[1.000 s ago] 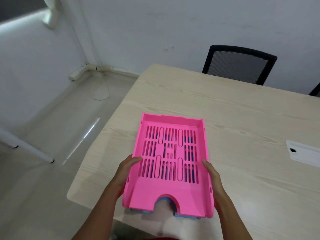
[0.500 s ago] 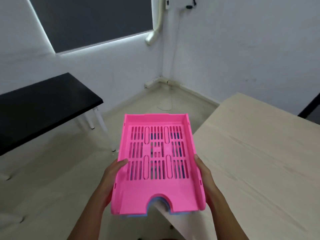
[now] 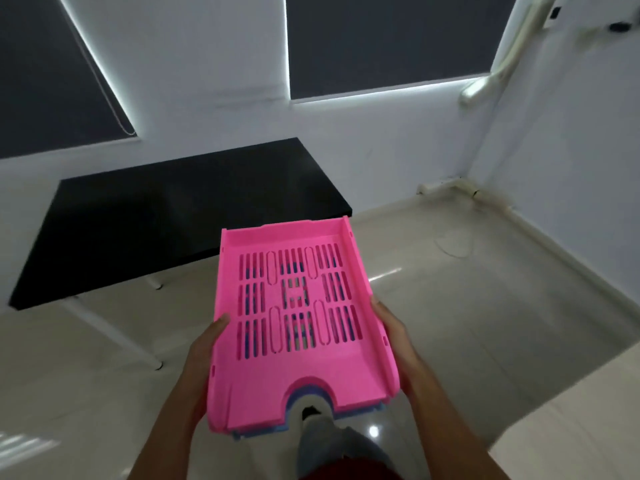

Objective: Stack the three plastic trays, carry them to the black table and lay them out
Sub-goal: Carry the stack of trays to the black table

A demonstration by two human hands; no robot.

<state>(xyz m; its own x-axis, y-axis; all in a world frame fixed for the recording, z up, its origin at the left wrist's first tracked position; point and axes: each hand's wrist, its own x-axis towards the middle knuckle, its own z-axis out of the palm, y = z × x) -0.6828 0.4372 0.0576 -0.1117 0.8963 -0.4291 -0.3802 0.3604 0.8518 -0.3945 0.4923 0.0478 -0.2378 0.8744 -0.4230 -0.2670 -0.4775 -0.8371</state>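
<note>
A stack of plastic trays hangs in the air in front of me, held level over the floor. The pink tray (image 3: pixel 298 344) is on top, slotted through its base; blue edges of a tray (image 3: pixel 258 434) beneath show at the near end and through the slots. My left hand (image 3: pixel 204 351) grips the stack's left side and my right hand (image 3: pixel 391 327) grips its right side. The black table (image 3: pixel 138 223) stands ahead and to the left, against the wall, its top bare.
White table legs (image 3: pixel 114 337) reach down to the glossy beige floor (image 3: pixel 467 323). A corner of the pale wooden table (image 3: pixel 571 441) sits at the lower right. My leg and shoe (image 3: pixel 311 415) show below the stack. Dark window blinds (image 3: pixel 381 43) line the wall.
My view has swung left, away from the wooden table. The black table has moved from the left edge to straight ahead and nearer. The stack stays in both hands.
</note>
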